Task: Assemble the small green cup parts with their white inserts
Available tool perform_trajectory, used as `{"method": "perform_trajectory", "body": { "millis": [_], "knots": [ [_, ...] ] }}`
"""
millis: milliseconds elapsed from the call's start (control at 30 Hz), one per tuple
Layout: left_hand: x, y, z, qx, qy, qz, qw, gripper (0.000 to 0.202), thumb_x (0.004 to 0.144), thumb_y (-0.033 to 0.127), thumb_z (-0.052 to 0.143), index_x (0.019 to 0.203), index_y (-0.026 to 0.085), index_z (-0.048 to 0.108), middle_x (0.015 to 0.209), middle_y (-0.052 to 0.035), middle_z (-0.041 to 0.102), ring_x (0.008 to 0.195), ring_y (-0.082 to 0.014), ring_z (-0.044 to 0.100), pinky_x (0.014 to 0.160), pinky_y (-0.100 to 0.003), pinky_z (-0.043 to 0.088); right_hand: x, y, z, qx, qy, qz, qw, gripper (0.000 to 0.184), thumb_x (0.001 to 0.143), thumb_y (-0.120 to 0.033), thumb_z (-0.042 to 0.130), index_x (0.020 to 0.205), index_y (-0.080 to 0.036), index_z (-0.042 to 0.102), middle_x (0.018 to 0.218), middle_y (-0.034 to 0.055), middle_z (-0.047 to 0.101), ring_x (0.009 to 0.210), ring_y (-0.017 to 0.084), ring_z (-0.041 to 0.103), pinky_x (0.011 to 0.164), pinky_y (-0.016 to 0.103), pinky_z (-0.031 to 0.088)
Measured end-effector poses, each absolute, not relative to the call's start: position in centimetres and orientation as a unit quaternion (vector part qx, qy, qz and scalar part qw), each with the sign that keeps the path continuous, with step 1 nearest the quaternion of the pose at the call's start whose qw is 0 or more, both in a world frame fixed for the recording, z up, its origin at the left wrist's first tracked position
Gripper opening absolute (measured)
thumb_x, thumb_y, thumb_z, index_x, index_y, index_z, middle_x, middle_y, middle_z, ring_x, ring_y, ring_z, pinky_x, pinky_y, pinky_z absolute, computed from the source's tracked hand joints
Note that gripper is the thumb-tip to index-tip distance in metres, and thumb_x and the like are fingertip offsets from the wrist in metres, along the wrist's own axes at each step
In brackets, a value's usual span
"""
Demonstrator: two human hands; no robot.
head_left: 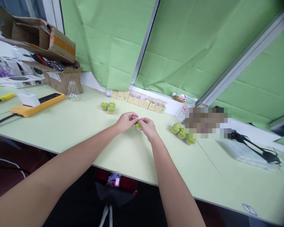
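Note:
Over the middle of the table (123,151), my left hand (127,121) and my right hand (147,126) meet, both closed with fingertips pinched around a small green-topped box (138,126). Most of that box is hidden behind the fingers. Beyond my left hand stands a cluster of three similar small boxes (111,108) with green tops and a yellow patch on the side. Several more green-topped boxes (181,133) stand in a row to the right of my right hand.
A row of small tan cartons (142,100) lines the back edge. At left are an orange power strip (39,105), a clear plastic cup (73,91) and open cardboard boxes (63,80). Bottles (184,98), a plastic-wrapped packet (243,154) and a black strap (255,146) lie right.

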State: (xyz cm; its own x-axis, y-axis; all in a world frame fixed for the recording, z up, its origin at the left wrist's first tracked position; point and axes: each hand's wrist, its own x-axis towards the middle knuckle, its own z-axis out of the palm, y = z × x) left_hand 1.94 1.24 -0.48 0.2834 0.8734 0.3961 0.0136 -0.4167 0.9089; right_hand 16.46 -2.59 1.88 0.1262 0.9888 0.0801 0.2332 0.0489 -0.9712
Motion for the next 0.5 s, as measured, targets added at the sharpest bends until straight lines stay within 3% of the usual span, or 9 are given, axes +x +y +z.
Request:
{"method": "perform_trajectory", "body": {
  "millis": [100,200,333,433,500],
  "knots": [
    [2.0,1.5,-0.6,0.664,0.337,0.5,0.441,0.021,0.08,0.033,0.064,0.092,0.016,0.064,0.079,-0.003,0.066,0.06,-0.0112,0.058,0.055,-0.024,0.05,16.5,-2.5,1.6,-0.576,-0.517,0.398,0.493,0.014,0.064,-0.031,0.065,0.066,-0.018,0.062,0.066,-0.0002,0.061,0.061,0.013,0.057,0.057,0.026,0.053],
    [1.8,1.8,-0.7,0.685,0.365,0.513,0.367,0.016,0.082,0.03,0.06,0.09,0.017,0.065,0.085,-0.0049,0.068,0.075,-0.0148,0.062,0.065,-0.026,0.052,16.6,-2.4,1.5,-0.571,-0.489,0.413,0.514,0.013,0.062,-0.03,0.066,0.065,-0.018,0.062,0.069,0.0003,0.063,0.061,0.013,0.057,0.056,0.026,0.052],
    [1.2,2.4,-1.3,0.708,0.403,0.528,0.239,0.027,0.085,0.031,0.057,0.109,0.02,0.065,0.118,-0.0098,0.064,0.109,-0.0223,0.059,0.089,-0.035,0.051,16.9,-2.1,1.6,-0.563,-0.442,0.385,0.582,0.016,0.062,-0.032,0.067,0.068,-0.019,0.061,0.079,0.0029,0.066,0.073,0.015,0.06,0.059,0.025,0.054],
    [0.7,3.0,-2.5,0.758,0.408,0.465,0.208,0.043,0.082,0.035,0.062,0.123,0.022,0.061,0.14,-0.0115,0.05,0.134,-0.0287,0.042,0.112,-0.044,0.035,17.1,-1.9,1.6,-0.561,-0.417,0.357,0.62,0.018,0.064,-0.034,0.067,0.071,-0.019,0.06,0.081,0.003,0.066,0.075,0.015,0.059,0.062,0.027,0.055],
    [0.6,3.4,-3.3,0.785,0.412,0.406,0.22,0.046,0.079,0.037,0.065,0.124,0.023,0.061,0.147,-0.0114,0.043,0.139,-0.0314,0.037,0.116,-0.047,0.028,17.4,-1.6,1.4,-0.565,-0.407,0.344,0.63,0.02,0.065,-0.036,0.067,0.073,-0.019,0.06,0.081,0.0026,0.065,0.074,0.015,0.059,0.064,0.029,0.056]
  ]
}}
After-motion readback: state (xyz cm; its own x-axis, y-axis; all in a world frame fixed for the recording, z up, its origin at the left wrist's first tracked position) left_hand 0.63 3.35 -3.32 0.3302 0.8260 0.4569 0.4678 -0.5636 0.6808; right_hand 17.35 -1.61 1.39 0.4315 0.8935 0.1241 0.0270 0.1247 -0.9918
